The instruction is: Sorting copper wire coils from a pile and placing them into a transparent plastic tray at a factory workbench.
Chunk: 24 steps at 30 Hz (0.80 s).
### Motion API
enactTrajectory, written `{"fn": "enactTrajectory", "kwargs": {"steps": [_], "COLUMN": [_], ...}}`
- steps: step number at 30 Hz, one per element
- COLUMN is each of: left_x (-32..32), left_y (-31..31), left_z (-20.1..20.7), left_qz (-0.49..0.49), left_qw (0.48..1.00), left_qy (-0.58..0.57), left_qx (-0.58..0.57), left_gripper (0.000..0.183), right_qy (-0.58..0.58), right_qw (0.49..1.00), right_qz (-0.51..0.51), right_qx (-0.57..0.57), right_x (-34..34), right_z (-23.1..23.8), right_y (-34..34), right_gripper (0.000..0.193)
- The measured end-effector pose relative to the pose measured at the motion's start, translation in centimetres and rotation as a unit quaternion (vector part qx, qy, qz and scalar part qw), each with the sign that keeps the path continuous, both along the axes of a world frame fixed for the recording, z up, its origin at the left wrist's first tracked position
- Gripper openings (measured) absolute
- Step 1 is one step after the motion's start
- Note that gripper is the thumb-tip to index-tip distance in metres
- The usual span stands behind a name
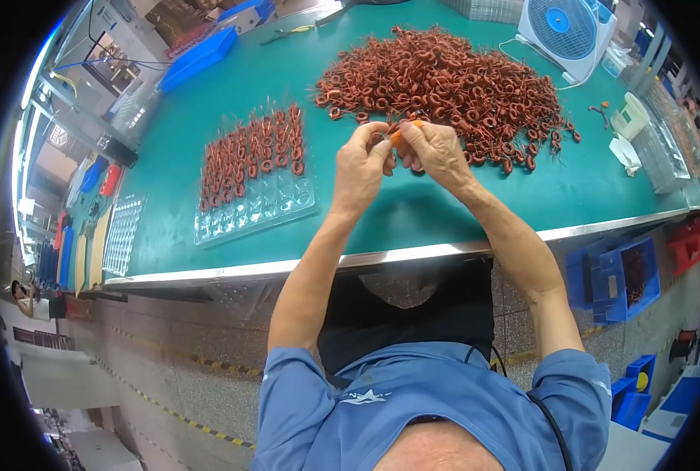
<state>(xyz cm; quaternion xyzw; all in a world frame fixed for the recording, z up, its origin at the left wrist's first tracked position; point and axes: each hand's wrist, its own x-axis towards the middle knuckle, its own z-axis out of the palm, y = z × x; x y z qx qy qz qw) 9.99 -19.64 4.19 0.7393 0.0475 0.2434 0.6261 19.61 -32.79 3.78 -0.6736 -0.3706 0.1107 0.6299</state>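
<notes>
Over the green table [397, 224], my two hands meet in front of a large heap of copper-red wire-wound ring coils [452, 82]. My left hand [358, 166] is closed, its thumb and forefinger pinching what looks like one such coil, mostly covered by the fingers. Closed around a small orange tool [405, 135] is my right hand [441, 153]; the tool's working end is hidden between the hands. To the left lies a clear plastic tray [260, 212] with pockets. Coils with upright wire leads [254, 149] fill its far rows, while the near pockets hold none.
A blue-and-white fan [558, 31] stands at the far right, near a white cup [631, 116] and stacked clear trays [664, 153]. Pliers [289, 33] and a blue bin [201, 56] lie at the far left. Blue crates [623, 282] sit below the table's right side.
</notes>
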Motion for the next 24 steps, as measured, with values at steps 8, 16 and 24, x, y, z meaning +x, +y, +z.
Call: {"fn": "enactTrajectory", "kwargs": {"steps": [8, 16, 24], "left_x": [-0.2, -1.6, -1.7], "left_y": [0.9, 0.9, -0.2], "left_z": [0.1, 0.9, 1.2], "left_qz": [-0.097, -0.206, -0.129], "left_qw": [0.988, 0.948, 0.990], "left_qy": [0.045, 0.157, 0.052], "left_qx": [-0.108, -0.185, -0.005], "left_gripper": [0.026, 0.041, 0.029], "right_qy": [0.116, 0.190, 0.242], "right_qw": [0.992, 0.977, 0.959], "right_qz": [0.031, 0.077, 0.111], "right_qx": [0.043, 0.065, 0.102], "right_x": [0.7, 0.8, 0.6], "right_z": [0.3, 0.7, 0.9], "right_y": [-0.6, -1.0, -0.8], "right_gripper": [0.035, 0.028, 0.030]}}
